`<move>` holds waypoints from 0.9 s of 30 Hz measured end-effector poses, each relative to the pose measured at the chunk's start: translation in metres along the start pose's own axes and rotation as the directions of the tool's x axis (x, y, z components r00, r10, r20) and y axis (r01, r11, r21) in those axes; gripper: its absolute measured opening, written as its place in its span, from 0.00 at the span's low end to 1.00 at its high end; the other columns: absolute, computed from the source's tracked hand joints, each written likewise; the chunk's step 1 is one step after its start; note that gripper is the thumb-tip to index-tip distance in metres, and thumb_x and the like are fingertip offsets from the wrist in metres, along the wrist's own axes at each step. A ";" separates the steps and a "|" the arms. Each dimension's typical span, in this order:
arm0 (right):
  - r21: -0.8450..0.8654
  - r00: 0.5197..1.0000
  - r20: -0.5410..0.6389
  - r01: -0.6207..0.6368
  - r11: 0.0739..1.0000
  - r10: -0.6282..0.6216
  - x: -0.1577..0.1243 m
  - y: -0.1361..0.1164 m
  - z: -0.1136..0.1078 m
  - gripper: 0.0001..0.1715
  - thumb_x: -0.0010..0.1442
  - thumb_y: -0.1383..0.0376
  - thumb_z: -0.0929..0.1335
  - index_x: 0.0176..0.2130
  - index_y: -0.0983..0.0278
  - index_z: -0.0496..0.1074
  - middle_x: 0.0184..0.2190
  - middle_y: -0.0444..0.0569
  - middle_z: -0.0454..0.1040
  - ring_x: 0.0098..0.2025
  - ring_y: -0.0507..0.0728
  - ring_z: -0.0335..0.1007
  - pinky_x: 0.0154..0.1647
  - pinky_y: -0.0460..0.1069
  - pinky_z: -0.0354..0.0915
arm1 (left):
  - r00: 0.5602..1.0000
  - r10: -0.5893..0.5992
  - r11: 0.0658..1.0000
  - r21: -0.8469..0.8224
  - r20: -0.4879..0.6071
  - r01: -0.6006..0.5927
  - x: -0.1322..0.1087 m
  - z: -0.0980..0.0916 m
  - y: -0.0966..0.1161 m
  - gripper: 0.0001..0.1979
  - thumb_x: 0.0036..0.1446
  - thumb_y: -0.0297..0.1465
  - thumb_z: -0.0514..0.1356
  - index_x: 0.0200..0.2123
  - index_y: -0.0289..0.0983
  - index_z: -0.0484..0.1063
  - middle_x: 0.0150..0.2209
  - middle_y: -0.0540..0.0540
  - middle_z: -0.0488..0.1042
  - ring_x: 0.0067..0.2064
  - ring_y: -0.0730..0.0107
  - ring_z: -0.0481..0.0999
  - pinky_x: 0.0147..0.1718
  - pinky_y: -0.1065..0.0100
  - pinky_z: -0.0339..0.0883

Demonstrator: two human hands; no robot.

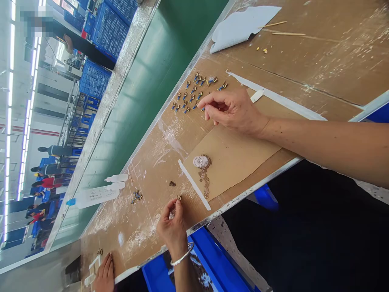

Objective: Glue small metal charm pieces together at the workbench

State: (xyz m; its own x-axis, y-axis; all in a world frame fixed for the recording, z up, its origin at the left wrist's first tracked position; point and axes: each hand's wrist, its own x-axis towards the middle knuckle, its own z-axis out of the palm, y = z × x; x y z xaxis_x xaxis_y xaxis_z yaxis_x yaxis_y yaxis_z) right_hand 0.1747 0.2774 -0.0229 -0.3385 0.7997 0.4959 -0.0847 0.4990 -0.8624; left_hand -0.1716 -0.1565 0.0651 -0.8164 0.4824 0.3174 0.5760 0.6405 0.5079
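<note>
The picture is turned on its side. My right hand [234, 109] is closed in a pinch beside rows of small blue-and-gold pieces [185, 95] on the brown table. A blue bit shows at its fingertips, but I cannot tell whether they hold it. My left hand [173, 227], with a silver bangle [182, 255] on its wrist, pinches a tiny gold-coloured piece [179, 198] between thumb and finger. Close to it lie a small dark gold cluster [172, 183] and a pile of blue-and-gold pieces [136, 197]. Between my hands, a small whitish cup [201, 162] stands on brown paper [243, 156].
White bottles [97, 195] lie near the table's far edge, by a green surface [164, 56]. A white cloth [243, 28] and thin wooden sticks [288, 34] are at the upper right. Another person's hand [105, 273] rests at the lower left. Blue bins [212, 255] stand below the edge.
</note>
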 end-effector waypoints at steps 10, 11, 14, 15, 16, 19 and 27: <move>0.000 1.000 0.009 0.008 1.000 -0.008 0.000 0.000 0.000 0.10 0.58 0.70 0.62 0.36 0.66 0.72 0.22 0.42 0.69 0.22 0.45 0.61 0.25 0.42 0.61 | 0.997 0.059 0.998 -0.014 0.047 -0.059 -0.005 0.007 0.028 0.14 0.49 0.44 0.57 0.22 0.41 0.72 0.31 0.45 0.78 0.50 0.56 0.72 0.46 0.57 0.69; -0.002 1.000 0.010 0.005 1.000 -0.005 0.000 0.000 -0.001 0.10 0.58 0.70 0.62 0.36 0.66 0.72 0.22 0.42 0.69 0.22 0.45 0.61 0.25 0.42 0.61 | 0.996 0.065 0.998 -0.020 0.059 -0.064 -0.002 0.008 0.033 0.14 0.50 0.44 0.56 0.23 0.41 0.73 0.32 0.45 0.78 0.49 0.56 0.73 0.45 0.57 0.70; 0.000 1.000 0.018 -0.004 1.000 0.004 0.001 0.000 -0.001 0.10 0.58 0.70 0.62 0.36 0.66 0.72 0.23 0.42 0.70 0.22 0.45 0.61 0.25 0.42 0.61 | 0.992 0.082 0.996 -0.038 0.093 -0.079 0.005 0.009 0.048 0.12 0.48 0.44 0.58 0.24 0.43 0.73 0.33 0.46 0.78 0.47 0.56 0.74 0.44 0.56 0.70; 0.004 1.000 0.018 -0.005 1.000 0.005 0.001 -0.001 -0.002 0.10 0.57 0.70 0.62 0.36 0.66 0.72 0.23 0.42 0.70 0.22 0.45 0.61 0.26 0.42 0.61 | 0.991 0.087 0.996 -0.042 0.105 -0.083 0.006 0.010 0.052 0.11 0.47 0.44 0.59 0.23 0.43 0.73 0.32 0.46 0.78 0.47 0.55 0.74 0.44 0.56 0.70; 0.008 1.000 0.017 -0.003 1.000 0.003 0.001 -0.001 -0.002 0.10 0.57 0.71 0.62 0.36 0.66 0.72 0.23 0.42 0.69 0.22 0.45 0.61 0.26 0.42 0.61 | 0.989 0.093 0.995 -0.046 0.113 -0.088 0.007 0.010 0.055 0.12 0.46 0.44 0.60 0.22 0.44 0.72 0.31 0.46 0.78 0.47 0.53 0.74 0.43 0.55 0.70; 0.002 1.000 0.010 0.010 1.000 -0.010 0.002 -0.001 -0.002 0.10 0.56 0.71 0.62 0.35 0.67 0.72 0.22 0.42 0.69 0.22 0.45 0.61 0.27 0.43 0.61 | 0.987 0.096 0.995 -0.053 0.125 -0.090 0.009 0.010 0.059 0.13 0.44 0.45 0.61 0.19 0.43 0.70 0.29 0.45 0.77 0.49 0.50 0.72 0.43 0.52 0.70; -0.078 0.993 -0.047 0.109 0.991 -0.113 0.003 -0.001 -0.003 0.08 0.58 0.69 0.63 0.36 0.65 0.71 0.25 0.43 0.70 0.24 0.46 0.61 0.27 0.43 0.61 | 0.999 0.037 0.998 -0.049 0.019 -0.036 -0.002 0.000 0.078 0.08 0.43 0.43 0.61 0.22 0.46 0.71 0.33 0.45 0.78 0.53 0.47 0.69 0.44 0.48 0.70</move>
State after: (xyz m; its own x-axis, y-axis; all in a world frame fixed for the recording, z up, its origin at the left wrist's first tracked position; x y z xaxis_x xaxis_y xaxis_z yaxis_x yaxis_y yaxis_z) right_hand 0.1768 0.2804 -0.0203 -0.2824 0.7531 0.5942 -0.0475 0.6077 -0.7928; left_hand -0.1250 -0.1072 0.1044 -0.7936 0.5172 0.3206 0.6023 0.5925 0.5349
